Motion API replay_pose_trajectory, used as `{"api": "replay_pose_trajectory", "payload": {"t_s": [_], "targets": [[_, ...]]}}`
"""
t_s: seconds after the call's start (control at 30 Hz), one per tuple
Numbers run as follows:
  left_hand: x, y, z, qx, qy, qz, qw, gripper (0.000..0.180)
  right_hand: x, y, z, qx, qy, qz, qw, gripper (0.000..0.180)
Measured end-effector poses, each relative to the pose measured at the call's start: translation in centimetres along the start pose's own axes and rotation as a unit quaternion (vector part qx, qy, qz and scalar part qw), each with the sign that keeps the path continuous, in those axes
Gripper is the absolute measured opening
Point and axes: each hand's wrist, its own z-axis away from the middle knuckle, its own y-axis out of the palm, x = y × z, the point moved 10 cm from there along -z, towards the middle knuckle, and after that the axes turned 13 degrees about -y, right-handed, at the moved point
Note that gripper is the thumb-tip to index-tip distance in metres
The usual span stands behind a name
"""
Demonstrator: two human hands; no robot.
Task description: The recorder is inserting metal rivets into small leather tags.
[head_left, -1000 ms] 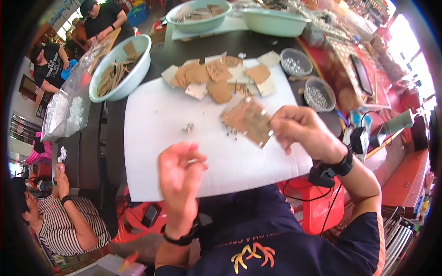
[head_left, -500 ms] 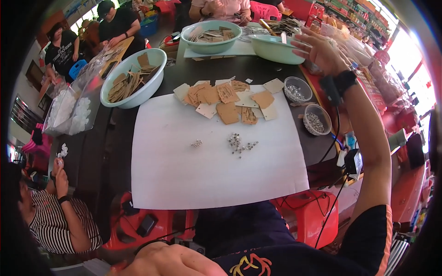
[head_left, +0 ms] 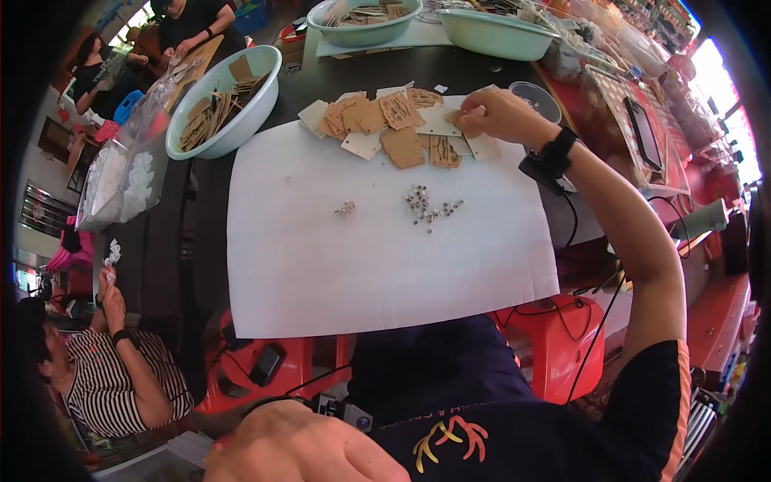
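My right hand [head_left: 507,117] is at the right end of a pile of small flat pieces, its fingertips pinched on a brown flat piece [head_left: 453,117]. The pile's pieces [head_left: 403,148] overlap, some brown and some whitish, several with small holes. They lie along the far edge of a white sheet [head_left: 345,277]. Nearer on the sheet are a small heap of shiny metal bits [head_left: 344,209] and a looser scatter of small metal studs [head_left: 421,206]. My left hand [head_left: 309,446] is low in front of my body, back upward, its fingers mostly hidden.
Pale green basins with more flat pieces stand at the left [head_left: 233,132] and far side [head_left: 365,34]; another basin [head_left: 498,36] is far right. A round clear tub [head_left: 536,98] sits beyond my right wrist. A person in stripes [head_left: 120,377] works at left. Cables hang by my right arm.
My right hand has come down from the far-right basin, where its fingers were spread, to the card pile and closed there. The view has shifted; my left hand stays low.
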Motion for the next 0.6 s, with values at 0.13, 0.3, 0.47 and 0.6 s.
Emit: {"api": "replay_pose_trajectory", "payload": {"t_s": [0.13,0.3,0.47,0.6], "targets": [[0.9,0.5,-1.0,0.095,-0.298,0.021,0.95,0.012,-0.9,-0.2,0.6,-0.083,-0.069,0.127,0.986,0.05],[1.4,-0.8,0.6,0.195,-0.345,0.018,0.918,0.016,0.1,0.8,0.2,-0.011,-0.066,0.082,0.994,0.05],[5.5,-9.3,6.8,0.032,-0.409,-0.035,0.911,0.03,-1.7,-0.8,2.7,-0.028,-0.008,-0.005,1.0,0.035],[8.5,-14.0,11.2,-0.114,-0.477,-0.078,0.868,0.025,-2.4,-4.8,6.4,-0.174,0.017,0.09,0.98,0.028]]}}
